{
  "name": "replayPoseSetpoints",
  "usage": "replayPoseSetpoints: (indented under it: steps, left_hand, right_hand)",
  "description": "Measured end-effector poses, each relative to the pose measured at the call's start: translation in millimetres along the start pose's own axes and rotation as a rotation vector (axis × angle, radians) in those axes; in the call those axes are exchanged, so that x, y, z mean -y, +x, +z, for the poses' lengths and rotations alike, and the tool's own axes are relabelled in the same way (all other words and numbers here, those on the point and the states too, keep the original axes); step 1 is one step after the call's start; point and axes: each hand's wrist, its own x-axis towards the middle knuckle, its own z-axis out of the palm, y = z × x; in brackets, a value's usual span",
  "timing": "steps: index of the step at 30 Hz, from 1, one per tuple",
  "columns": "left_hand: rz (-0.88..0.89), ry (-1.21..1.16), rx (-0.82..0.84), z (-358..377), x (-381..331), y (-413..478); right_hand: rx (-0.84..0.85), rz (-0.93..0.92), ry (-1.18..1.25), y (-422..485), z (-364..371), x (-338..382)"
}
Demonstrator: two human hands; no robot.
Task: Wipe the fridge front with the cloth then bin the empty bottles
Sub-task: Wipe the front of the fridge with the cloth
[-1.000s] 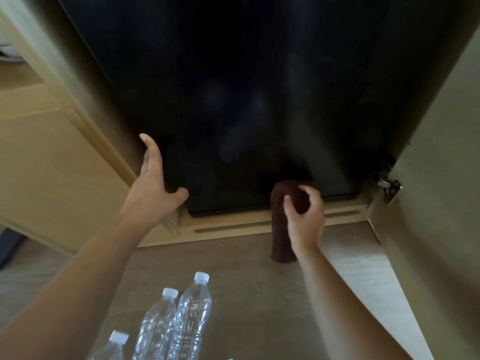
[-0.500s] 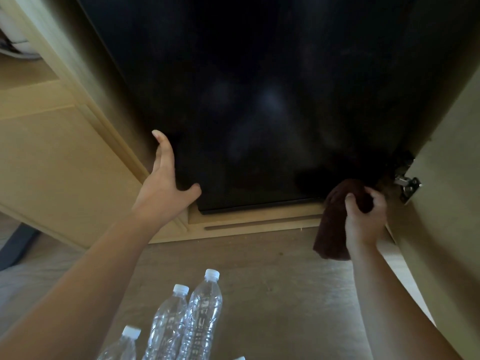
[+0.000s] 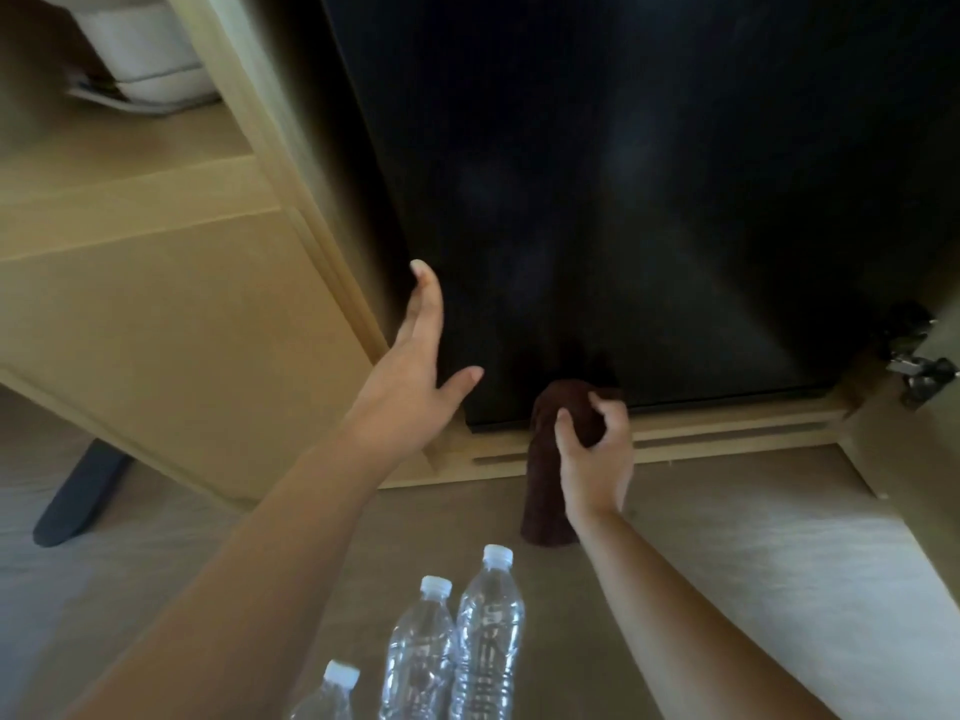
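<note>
- My left hand is stretched forward, fingers straight and together, thumb spread wide, arm reaching in from the lower left.
- My right hand grips the cloth, fingers and thumb curled round it, forearm angled in from the lower right.

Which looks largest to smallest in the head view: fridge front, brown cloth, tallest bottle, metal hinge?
1. fridge front
2-3. brown cloth and tallest bottle: alike in apparent size; the bottle is nearer the camera and cut off, so unranked
4. metal hinge
</note>
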Motion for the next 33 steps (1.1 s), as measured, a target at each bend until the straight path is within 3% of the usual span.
replayPoseSetpoints:
  steps: [10, 16, 21, 25, 33]
  left_hand:
    - [0.034, -0.055, 0.101, -13.0, 11.1, 3.1]
    - [0.042, -0.034, 0.142, -20.3, 12.0, 0.3]
    - [0.03, -0.058, 0.134, -19.5, 11.7, 0.7]
    - [0.04, -0.064, 0.149, -21.2, 11.7, -0.1]
    - [0.047, -0.086, 0.135, -21.9, 13.8, 0.0]
  right_hand:
    - [0.175, -0.018, -0.111, -43.3, 59.5, 8.7]
    - [-0.028, -0.114, -0.062, -13.4, 16.1, 15.2]
    - [-0.002, -0.084, -0.083, -20.1, 24.3, 13.1]
    - [0.125, -0.127, -0.233, -35.1, 42.8, 10.1]
    - [0.082, -0.284, -0.2, -36.9, 56.1, 36.2]
